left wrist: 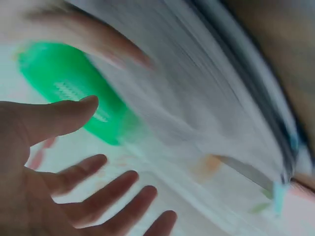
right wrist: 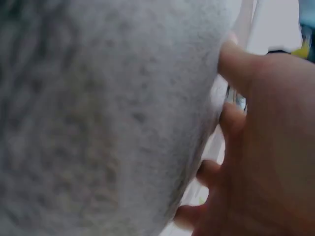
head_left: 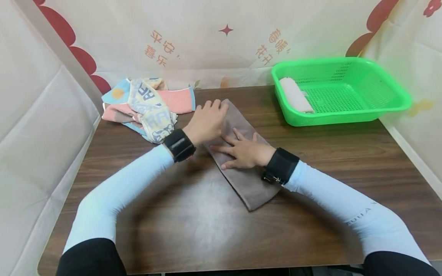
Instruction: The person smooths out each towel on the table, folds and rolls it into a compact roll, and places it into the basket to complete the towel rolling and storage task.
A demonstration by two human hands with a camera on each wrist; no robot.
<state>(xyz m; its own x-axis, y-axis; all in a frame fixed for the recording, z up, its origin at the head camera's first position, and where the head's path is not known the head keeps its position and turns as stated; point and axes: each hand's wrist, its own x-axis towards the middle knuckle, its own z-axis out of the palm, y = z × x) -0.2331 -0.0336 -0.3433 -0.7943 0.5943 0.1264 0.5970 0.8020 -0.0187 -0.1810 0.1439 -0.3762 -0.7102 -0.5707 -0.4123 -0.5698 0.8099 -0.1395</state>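
A brownish-grey towel [head_left: 246,178], folded into a long strip, lies slantwise on the wooden table. My right hand [head_left: 243,151] rests on its middle with the fingers spread. In the right wrist view the towel's fuzzy surface [right wrist: 108,113] fills the left side, with that hand's fingers [right wrist: 231,120] along it. Near the towel's far left edge is my left hand [head_left: 208,120]. Seen from the left wrist, this hand [left wrist: 64,162] has its thumb and fingers apart and nothing between them, while the blurred towel [left wrist: 182,98] stretches beyond.
A green plastic basket [head_left: 348,119] stands at the back right, holding a rolled white cloth [head_left: 295,95]. At the back left lies a crumpled heap of patterned cloths [head_left: 148,107] in pink, blue and cream. White printed sheets [head_left: 207,50] hang behind and beside the table [head_left: 193,230].
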